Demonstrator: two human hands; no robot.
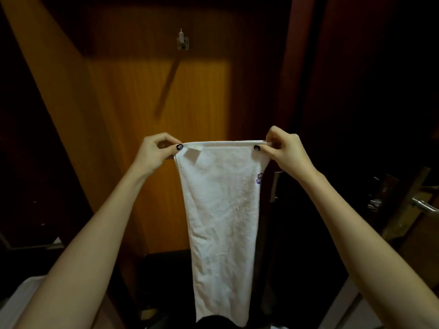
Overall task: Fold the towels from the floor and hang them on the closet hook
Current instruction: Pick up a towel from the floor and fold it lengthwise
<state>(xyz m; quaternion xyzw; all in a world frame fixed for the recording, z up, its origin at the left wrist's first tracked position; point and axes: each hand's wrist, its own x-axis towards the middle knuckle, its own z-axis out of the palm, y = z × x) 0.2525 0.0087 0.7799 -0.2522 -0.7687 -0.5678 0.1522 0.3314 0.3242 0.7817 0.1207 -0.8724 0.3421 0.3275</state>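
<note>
A white towel [221,210] hangs lengthwise in front of me, stretched flat along its top edge. My left hand [158,150] pinches its top left corner, beside a small white label. My right hand [283,149] pinches the top right corner. A small purple embroidered mark shows near the towel's right edge. The closet hook [182,41], a small metal piece, is fixed on the orange wooden closet panel [133,96] well above the towel and slightly left of its middle. Nothing hangs on the hook.
A dark wooden door with a metal lever handle [425,206] and a lock plate stands at the right. A dark object [166,264] lies on the floor behind the towel's lower end. Pale surfaces show at the bottom left and bottom right corners.
</note>
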